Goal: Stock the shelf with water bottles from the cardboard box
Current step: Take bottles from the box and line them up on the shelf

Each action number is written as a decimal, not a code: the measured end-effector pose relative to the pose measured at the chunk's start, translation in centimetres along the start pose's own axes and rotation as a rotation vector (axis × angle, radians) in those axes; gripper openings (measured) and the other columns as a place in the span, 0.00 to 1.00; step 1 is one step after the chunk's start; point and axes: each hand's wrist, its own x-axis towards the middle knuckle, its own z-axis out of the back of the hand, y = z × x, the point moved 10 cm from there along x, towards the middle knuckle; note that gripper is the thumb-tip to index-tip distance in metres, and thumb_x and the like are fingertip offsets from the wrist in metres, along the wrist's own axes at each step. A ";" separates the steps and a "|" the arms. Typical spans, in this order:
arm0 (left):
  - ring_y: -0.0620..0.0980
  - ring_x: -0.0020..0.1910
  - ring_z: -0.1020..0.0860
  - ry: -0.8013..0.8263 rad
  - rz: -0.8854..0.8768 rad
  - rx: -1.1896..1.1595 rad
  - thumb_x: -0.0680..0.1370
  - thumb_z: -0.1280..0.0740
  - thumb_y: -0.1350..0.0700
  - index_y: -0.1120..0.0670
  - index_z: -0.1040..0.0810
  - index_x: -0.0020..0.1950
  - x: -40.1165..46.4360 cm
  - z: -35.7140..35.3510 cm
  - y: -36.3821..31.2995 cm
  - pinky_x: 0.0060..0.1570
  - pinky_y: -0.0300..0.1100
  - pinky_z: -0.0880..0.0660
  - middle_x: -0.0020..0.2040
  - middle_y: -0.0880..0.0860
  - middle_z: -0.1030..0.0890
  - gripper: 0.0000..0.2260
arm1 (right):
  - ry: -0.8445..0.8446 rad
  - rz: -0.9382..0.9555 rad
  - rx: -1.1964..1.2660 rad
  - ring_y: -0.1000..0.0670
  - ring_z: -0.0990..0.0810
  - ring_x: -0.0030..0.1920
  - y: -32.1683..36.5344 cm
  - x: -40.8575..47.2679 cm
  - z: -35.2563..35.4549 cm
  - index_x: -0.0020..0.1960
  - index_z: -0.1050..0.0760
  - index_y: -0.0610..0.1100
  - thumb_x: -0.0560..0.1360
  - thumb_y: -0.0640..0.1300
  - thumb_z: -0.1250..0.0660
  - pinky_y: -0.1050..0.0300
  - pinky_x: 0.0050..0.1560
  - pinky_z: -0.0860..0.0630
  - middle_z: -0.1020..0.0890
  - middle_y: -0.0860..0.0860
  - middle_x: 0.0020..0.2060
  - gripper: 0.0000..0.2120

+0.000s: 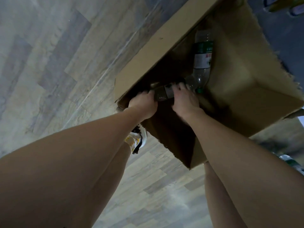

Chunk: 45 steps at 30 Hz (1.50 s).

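Observation:
An open cardboard box (243,89) stands on the floor, seen from above. Both my hands reach into its dark near corner. My left hand (143,104) and my right hand (185,99) grip the two ends of one clear water bottle (162,93) that lies on its side. A second clear bottle (202,60) with a green and white label and a green cap lies on the box floor just beyond my right hand, its cap pointing toward me.
The box rests on a grey wood-pattern floor (57,63). My shoe (137,139) shows by the box's near wall. At the right edge, more bottles (291,162) lie low. Blurred packaged goods (283,4) sit at the top right.

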 end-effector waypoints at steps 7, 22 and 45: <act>0.60 0.72 0.35 0.012 0.010 -0.041 0.81 0.40 0.50 0.52 0.39 0.76 4.5 -1.9 1.4 0.70 0.55 0.36 0.73 0.58 0.35 0.24 | 0.015 0.079 -0.310 0.39 0.40 0.75 0.8 5.1 -3.4 0.76 0.40 0.46 0.78 0.44 0.37 0.37 0.76 0.48 0.37 0.41 0.74 0.28; 0.58 0.66 0.29 -0.045 -0.093 0.080 0.79 0.37 0.51 0.51 0.41 0.76 -1.1 0.7 -1.6 0.58 0.51 0.29 0.69 0.56 0.30 0.26 | 0.170 -0.211 0.051 0.38 0.29 0.67 -3.7 -1.9 -3.9 0.75 0.41 0.49 0.69 0.49 0.23 0.40 0.59 0.24 0.32 0.43 0.69 0.40; 0.59 0.64 0.28 -0.158 -0.184 0.118 0.79 0.39 0.50 0.52 0.38 0.75 -29.9 20.7 -14.0 0.57 0.55 0.26 0.66 0.57 0.27 0.25 | -0.221 -0.178 0.689 0.45 0.23 0.57 -1.6 -31.3 27.1 0.66 0.34 0.46 0.67 0.49 0.21 0.51 0.51 0.24 0.24 0.47 0.60 0.34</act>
